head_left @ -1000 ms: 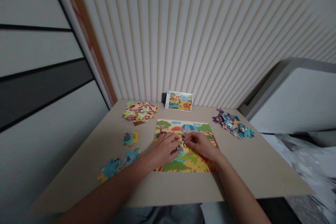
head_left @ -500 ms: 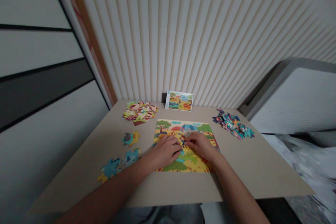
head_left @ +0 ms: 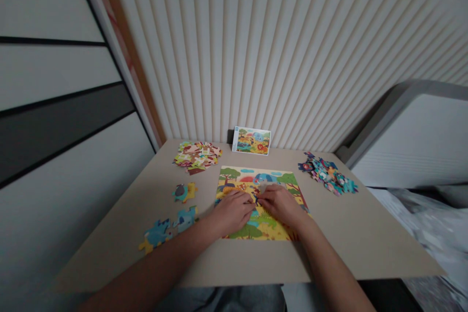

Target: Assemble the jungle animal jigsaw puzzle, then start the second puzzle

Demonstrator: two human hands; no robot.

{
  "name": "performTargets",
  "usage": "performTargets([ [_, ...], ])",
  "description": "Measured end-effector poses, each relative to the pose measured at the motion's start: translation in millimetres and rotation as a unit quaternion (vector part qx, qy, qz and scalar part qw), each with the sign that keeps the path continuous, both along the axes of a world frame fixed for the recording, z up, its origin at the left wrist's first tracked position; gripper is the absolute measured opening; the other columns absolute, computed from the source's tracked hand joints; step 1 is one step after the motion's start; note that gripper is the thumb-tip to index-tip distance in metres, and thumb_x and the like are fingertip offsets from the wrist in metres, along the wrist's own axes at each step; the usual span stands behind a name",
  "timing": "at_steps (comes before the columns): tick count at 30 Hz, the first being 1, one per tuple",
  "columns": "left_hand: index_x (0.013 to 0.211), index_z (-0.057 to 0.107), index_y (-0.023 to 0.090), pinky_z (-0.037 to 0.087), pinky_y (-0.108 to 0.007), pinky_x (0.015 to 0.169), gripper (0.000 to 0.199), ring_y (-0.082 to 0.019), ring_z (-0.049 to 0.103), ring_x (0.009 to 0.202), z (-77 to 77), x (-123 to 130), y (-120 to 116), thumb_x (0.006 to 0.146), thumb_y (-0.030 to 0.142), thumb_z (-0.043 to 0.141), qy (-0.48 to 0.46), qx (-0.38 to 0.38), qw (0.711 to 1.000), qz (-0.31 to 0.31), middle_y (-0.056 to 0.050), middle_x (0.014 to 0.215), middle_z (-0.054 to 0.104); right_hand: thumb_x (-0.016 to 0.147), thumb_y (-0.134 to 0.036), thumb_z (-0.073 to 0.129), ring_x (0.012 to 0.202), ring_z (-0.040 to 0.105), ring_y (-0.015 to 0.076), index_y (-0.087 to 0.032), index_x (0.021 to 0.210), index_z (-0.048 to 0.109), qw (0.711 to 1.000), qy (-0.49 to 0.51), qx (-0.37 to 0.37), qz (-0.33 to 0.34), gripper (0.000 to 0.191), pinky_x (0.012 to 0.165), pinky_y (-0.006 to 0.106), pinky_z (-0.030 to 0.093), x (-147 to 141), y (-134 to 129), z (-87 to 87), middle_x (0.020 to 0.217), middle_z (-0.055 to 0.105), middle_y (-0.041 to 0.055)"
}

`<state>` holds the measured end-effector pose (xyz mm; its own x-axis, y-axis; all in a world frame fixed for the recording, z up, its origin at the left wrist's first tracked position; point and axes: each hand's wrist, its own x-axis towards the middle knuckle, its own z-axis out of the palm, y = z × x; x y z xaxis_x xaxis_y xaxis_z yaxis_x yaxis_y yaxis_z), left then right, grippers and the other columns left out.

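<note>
A colourful animal puzzle (head_left: 248,230) lies flat at the middle of the table. My left hand (head_left: 234,210) rests on its left half, fingers bent together and pointing right. My right hand (head_left: 281,203) is over the right half, its thumb and fingertips pinched near the centre, close to my left fingertips. Whatever is between the fingers of either hand is too small or hidden to make out. Behind the puzzle a picture card (head_left: 252,141) showing the same kind of scene leans against the pleated wall.
On the table (head_left: 365,239), a loose pile of pieces (head_left: 197,156) lies back left and a darker pile (head_left: 329,174) back right. Joined blue pieces (head_left: 156,235), another blue group (head_left: 185,219) and a yellow-teal group (head_left: 185,192) sit left of the puzzle.
The whole view has shifted slightly, so the table things appear a little further right. My hands stay over the puzzle, with their fingertips slightly closer together.
</note>
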<state>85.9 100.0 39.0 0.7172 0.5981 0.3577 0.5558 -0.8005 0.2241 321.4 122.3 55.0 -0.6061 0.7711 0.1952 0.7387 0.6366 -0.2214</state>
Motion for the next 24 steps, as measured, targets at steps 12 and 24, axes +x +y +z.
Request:
performTargets([
  [12, 0.107, 0.068, 0.016, 0.047, -0.037, 0.098, 0.013, -0.024, 0.064, 0.107, -1.0, 10, -7, 0.098, 0.017, 0.058, 0.083, 0.051, 0.995, 0.029, -0.009, 0.107, 0.069, 0.103, -0.04, 0.056, 0.079, 0.064, 0.0192, -0.022, 0.089, 0.079, 0.998, -0.044, -0.039, 0.008, 0.033, 0.076, 0.028, 0.042, 1, -3, 5.3, 0.08, 0.071, 0.0066],
  [24, 0.126, 0.064, 0.02, 0.046, -0.039, 0.105, 0.026, -0.023, 0.066, 0.118, 47.6, -88, -53, 0.1, 0.022, 0.058, 0.108, 0.011, 0.988, 0.111, -0.01, 0.127, 0.071, 0.103, -0.038, 0.049, 0.099, 0.073, 0.0253, -0.023, 0.113, 0.08, 0.994, 0.082, -0.068, -0.022, 0.036, 0.09, 0.034, 0.052, 6, 0, 12.5, 0.111, 0.079, 0.0102],
])
